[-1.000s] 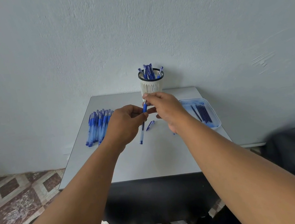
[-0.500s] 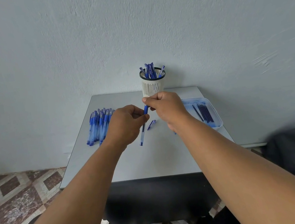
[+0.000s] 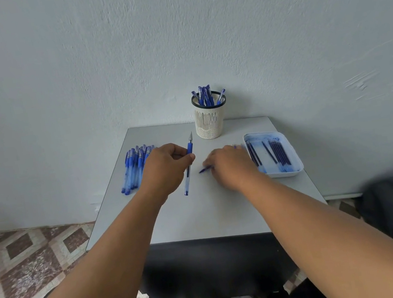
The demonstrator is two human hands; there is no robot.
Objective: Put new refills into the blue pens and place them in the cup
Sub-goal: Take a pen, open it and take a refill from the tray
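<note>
Blue pens [image 3: 136, 168] lie in a tight row at the left edge of the grey table [image 3: 207, 213], their far ends partly hidden behind the left hand [image 3: 166, 169]. That hand has its fingers and thumb curled round a blue pen [image 3: 188, 163], held tilted above the tabletop with the metal tip pointing away toward the wall and the clear barrel slanting down toward the person. Just right of it, a small blue pen cap [image 3: 204, 170] lies on the table at the fingertips of the right hand [image 3: 230, 163], which is lowered palm-down over it; the motion blur there is too strong to tell whether the fingers pinch the cap or only touch it. Behind both hands, near the wall, stands a white slotted pen cup [image 3: 210, 120] with a black rim, holding several capped blue pens upright. At the right edge sits a shallow white tray [image 3: 292, 172] with ink-stained floor, holding a loose row of dark blue refills [image 3: 278, 153] lying lengthwise. Compared with 0.5 s ago, the 2 hands have separated: the right hand has let go of the pen's tip end and dropped to the cap on the table, while the left alone keeps the pen.
</note>
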